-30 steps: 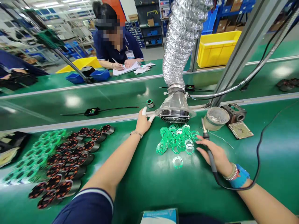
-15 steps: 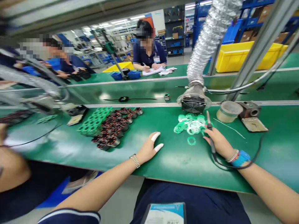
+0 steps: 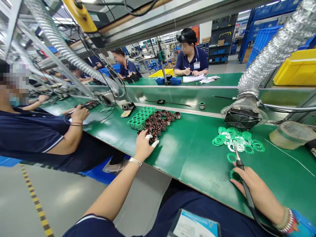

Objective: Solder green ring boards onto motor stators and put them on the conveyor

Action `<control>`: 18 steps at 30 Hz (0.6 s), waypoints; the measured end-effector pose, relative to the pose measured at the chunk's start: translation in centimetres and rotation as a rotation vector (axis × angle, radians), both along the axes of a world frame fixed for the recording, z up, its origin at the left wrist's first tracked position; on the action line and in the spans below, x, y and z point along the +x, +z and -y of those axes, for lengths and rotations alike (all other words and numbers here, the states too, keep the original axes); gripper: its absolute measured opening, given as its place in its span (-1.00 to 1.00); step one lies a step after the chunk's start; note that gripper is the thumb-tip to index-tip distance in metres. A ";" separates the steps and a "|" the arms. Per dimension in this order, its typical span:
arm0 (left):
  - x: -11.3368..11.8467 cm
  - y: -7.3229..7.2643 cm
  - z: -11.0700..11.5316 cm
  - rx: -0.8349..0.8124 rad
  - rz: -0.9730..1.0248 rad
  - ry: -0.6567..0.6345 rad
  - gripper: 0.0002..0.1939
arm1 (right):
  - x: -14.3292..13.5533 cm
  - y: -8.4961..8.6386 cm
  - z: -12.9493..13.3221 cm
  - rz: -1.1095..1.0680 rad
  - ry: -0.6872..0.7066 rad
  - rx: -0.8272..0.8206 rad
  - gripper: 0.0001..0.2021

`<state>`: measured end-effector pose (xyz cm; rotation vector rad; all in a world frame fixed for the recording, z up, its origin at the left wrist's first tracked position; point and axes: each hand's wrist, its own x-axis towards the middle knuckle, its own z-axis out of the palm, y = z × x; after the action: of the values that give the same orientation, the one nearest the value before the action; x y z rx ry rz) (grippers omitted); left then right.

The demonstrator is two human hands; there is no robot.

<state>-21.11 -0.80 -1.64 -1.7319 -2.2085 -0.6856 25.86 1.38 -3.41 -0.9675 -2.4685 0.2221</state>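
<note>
My left hand [image 3: 143,146], with white covers on two fingertips, reaches to the near end of a cluster of copper-wound motor stators [image 3: 161,124]. Its fingers are apart around the nearest stator; whether they press on it is unclear. My right hand [image 3: 261,189] is closed around a soldering iron [image 3: 240,162], whose tip points away over the green ring-shaped circuit boards [image 3: 237,140]. One green ring board [image 3: 235,175] is at this hand's fingertips, partly hidden. Another single ring [image 3: 231,158] lies just in front of the pile.
Stacked green board panels [image 3: 140,117] stand beside the stators. A fan [image 3: 242,118] on a silver duct hangs behind the rings, with a round tub [image 3: 283,135] and solder wire [image 3: 291,158] to the right. A co-worker [image 3: 61,131] sits at left; another person writes opposite.
My left hand has moved left and forward to the stators. My right hand has drawn back from the pile with the soldering iron, a ring board at its fingertips. The view has turned left.
</note>
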 end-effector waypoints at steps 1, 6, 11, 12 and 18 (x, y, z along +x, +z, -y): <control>0.0 -0.2 0.1 -0.016 -0.001 -0.021 -0.67 | -0.1 0.1 -0.1 0.010 0.011 0.005 -0.72; 0.8 -0.4 -0.4 0.008 0.022 -0.030 -0.73 | 1.5 1.9 -0.9 0.087 0.105 0.084 -0.67; 3.4 -0.3 -0.9 0.026 0.074 -0.106 -0.78 | 6.9 5.0 -2.8 0.216 0.150 0.099 -0.64; 4.3 -0.3 -0.9 0.028 0.086 -0.137 -0.79 | 7.5 5.5 -3.0 0.231 0.140 0.088 -0.61; 11.2 0.1 0.1 -0.169 0.354 -0.360 -0.78 | 3.6 5.2 -0.7 0.008 0.098 -0.046 -0.67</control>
<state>-9.92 -0.90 -1.51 -2.2820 -2.2465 -0.9770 29.47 2.06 1.77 -0.8689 -2.5311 0.3085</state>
